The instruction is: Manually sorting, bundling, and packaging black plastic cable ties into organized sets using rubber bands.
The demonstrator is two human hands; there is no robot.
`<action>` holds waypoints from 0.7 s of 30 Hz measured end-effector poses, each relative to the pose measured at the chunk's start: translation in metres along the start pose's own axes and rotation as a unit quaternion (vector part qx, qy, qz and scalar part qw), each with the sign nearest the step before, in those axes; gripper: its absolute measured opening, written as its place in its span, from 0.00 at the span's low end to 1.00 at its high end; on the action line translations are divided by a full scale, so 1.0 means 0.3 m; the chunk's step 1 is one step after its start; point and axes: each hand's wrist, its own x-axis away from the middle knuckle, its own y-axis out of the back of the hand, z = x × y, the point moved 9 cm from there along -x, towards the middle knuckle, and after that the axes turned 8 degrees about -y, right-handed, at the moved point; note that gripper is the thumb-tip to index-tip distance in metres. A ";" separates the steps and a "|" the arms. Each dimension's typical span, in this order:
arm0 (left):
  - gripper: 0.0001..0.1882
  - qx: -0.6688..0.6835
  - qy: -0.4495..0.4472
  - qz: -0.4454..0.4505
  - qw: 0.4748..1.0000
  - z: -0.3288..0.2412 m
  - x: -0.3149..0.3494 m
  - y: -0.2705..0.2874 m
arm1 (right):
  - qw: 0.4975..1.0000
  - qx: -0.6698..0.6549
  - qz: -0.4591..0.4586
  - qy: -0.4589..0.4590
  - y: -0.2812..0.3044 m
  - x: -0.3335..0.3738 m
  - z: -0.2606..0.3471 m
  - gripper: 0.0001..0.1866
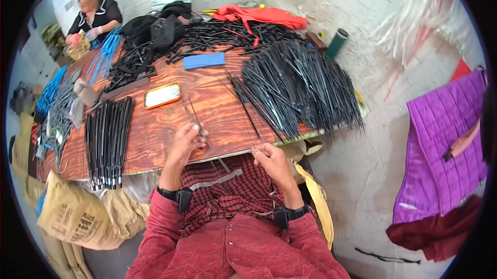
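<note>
Hands first: your left hand (187,140) is closed on a slim two-pronged tool (194,113), maybe tweezers, prongs apart and pointing away from you; your right hand (272,161) has thumb and forefinger pinched together at the near edge, seemingly on a thin dark strand (247,126), too fine to be sure. Table (215,105), left to right: row of black strips (107,139) overhanging the near edge, orange tray (161,104) of small pale pieces beyond your left hand, blue block (204,61), big heap of dark strips (297,92). Likely risks: a sleeve bump tips the overhanging row off; the strand slips your narrow pinch or snags loose strips near the heap.
</note>
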 end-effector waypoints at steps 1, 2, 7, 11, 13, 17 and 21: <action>0.12 0.000 0.015 -0.008 1.000 0.000 0.006 -0.008 | 1.000 0.002 0.014 0.004 -0.019 -0.007 0.011 0.17; 0.11 0.001 0.034 -0.011 0.999 0.007 0.015 -0.021 | 0.999 -0.016 0.034 0.003 -0.032 0.001 0.022 0.15; 0.09 -0.023 0.048 0.006 0.999 0.008 -0.011 -0.076 | 0.981 0.186 -0.019 0.051 -0.041 0.048 0.110 0.12; 0.09 -0.032 0.066 -0.014 0.997 0.012 -0.010 -0.082 | 0.933 0.310 -0.125 0.137 -0.007 0.068 0.235 0.14; 0.09 -0.049 0.062 -0.004 0.997 0.003 -0.019 -0.092 | 0.923 0.312 -0.152 0.163 0.002 0.057 0.271 0.16; 0.09 -0.050 0.058 0.009 0.997 0.011 -0.041 -0.093 | 0.827 0.409 -0.251 0.292 -0.024 -0.025 0.382 0.20; 0.10 -0.057 0.070 -0.004 0.996 0.014 -0.049 -0.093 | 0.811 0.472 -0.215 0.270 -0.099 -0.109 0.324 0.21</action>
